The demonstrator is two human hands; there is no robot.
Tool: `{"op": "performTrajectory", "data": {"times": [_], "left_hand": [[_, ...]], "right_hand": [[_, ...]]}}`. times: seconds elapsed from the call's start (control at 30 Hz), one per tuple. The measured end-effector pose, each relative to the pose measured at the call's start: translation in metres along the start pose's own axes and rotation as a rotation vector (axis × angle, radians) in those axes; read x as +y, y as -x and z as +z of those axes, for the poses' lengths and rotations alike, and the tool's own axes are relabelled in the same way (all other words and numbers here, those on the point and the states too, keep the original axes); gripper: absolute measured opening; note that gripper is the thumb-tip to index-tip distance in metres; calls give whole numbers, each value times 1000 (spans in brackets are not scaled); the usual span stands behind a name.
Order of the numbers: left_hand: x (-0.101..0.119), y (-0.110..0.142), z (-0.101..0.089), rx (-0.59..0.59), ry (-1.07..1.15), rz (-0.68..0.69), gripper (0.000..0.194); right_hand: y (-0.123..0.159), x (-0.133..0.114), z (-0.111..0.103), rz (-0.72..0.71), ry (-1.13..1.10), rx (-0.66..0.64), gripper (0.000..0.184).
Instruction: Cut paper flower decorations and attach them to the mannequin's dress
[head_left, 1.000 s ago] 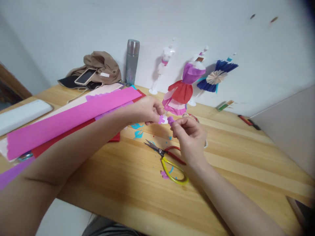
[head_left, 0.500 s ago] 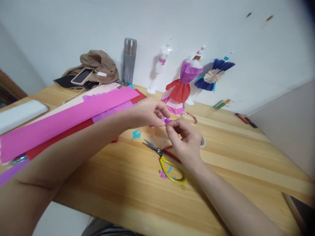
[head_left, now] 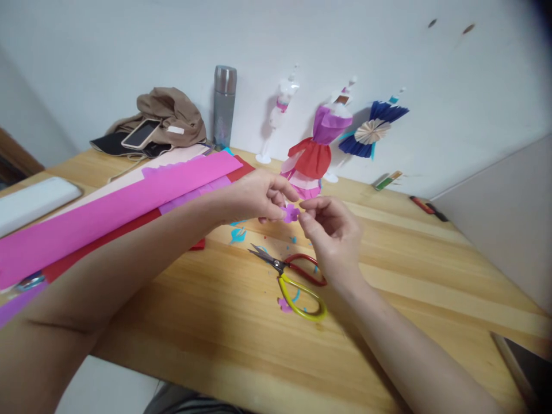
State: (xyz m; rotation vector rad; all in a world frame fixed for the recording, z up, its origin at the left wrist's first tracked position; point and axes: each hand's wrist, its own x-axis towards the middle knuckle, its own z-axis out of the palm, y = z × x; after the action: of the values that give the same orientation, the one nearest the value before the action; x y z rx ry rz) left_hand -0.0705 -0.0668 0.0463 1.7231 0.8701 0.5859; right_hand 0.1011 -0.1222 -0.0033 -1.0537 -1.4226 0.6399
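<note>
Across the frame, wooden table (head_left: 194, 339). Long pink paper sheet (head_left: 125, 213) on the paper pile, left side. Dressed mannequin (head_left: 317, 155), purple top, red skirt, stands beyond my hands. Scissors (head_left: 278, 264) lie on the table, blades parted, just below my hands. My left hand (head_left: 259, 195) pinches the left edge of a small purple paper flower (head_left: 291, 213), up above the table, between my hands. My right hand (head_left: 334, 236) has thumb and forefinger slightly apart at its right edge; can't tell if they touch. Blue scraps (head_left: 237, 235) lie nearby.
</note>
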Motion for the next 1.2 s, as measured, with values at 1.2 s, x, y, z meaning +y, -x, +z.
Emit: {"op": "performTrajectory", "data": {"times": [1.2], "left_hand": [[8, 2, 3, 33, 113, -109, 36]], "right_hand": [[-5, 4, 3, 155, -126, 12, 21]]}}
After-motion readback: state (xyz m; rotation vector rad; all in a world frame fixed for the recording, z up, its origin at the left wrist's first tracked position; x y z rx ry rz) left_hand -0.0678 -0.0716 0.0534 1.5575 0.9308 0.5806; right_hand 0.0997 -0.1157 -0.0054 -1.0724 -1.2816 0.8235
